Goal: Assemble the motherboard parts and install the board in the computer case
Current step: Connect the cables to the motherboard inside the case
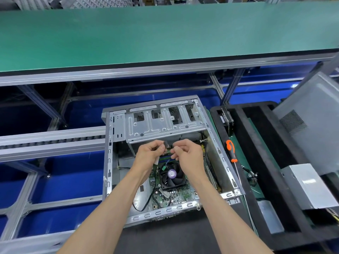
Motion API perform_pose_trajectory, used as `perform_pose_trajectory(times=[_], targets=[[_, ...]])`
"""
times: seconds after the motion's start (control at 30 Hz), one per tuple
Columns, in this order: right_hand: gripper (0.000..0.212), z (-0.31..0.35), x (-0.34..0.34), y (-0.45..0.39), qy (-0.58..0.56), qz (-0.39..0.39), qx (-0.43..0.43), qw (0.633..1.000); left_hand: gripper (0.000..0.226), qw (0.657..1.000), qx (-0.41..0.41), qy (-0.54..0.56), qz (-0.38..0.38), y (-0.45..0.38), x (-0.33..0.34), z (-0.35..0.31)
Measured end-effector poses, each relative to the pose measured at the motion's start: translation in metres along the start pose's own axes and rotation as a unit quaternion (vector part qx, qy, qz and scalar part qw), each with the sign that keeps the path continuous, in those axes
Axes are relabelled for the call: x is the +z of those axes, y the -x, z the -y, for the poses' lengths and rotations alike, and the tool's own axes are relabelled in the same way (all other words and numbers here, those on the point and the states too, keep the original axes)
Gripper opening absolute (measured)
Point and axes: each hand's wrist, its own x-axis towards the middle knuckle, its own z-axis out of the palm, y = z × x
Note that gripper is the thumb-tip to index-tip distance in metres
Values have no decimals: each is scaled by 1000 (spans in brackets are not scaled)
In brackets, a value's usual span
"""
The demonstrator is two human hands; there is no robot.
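Fingers (166,147) of both hands curl around a small dark connector (166,144) at frame centre, left hand (149,154) and right hand (189,156) together above the motherboard (180,194), which lies inside the open computer case (227,194). An orange-handled screwdriver (231,150) lies right of the case.

— Inspector: Report the arms.
— Assistant: Both forearms are bare and enter from the lower edge, converging toward the centre. The wrists are roughly level with each other.
— Inspector: Left hand (149,153)?
— Assistant: Back of the hand faces the camera, fingers curled inward and pinching a small dark part at the fingertips.
— Inspector: Right hand (187,153)?
— Assistant: Likewise knuckles up, fingers curled, the thumb and forefinger closed on something small; what it is cannot be told. The two sets of fingertips sit just beside each other.
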Motion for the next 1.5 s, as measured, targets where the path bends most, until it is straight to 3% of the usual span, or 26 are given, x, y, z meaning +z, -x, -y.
perform_pose_trajectory(times=[0.17,0.3,0.37,0.5,0.73,1.13,1.4,1.5], targets=[[25,-6,3,-2,207,-4,-7,978,15,1000,-5,28,0,-1,2,-1],[56,-6,8,-5,261,76,20,962,9,997,2,73,19,1,6,-5],[62,-7,12,-7,282,116,47,951,11,995,10,90,29,2,7,-6],[62,-8,14,-9,291,145,71,943,17,990,13,131,48,4,9,-10],[51,-9,14,-11,290,87,61,951,14,983,-6,170,71,9,10,-15],[46,-7,15,-10,300,88,69,947,12,978,8,169,118,11,8,-19],[41,-5,17,-6,311,101,66,943,16,995,5,55,85,5,9,-14],[33,-1,13,-6,295,41,54,953,21,997,8,-59,43,1,14,-10]])
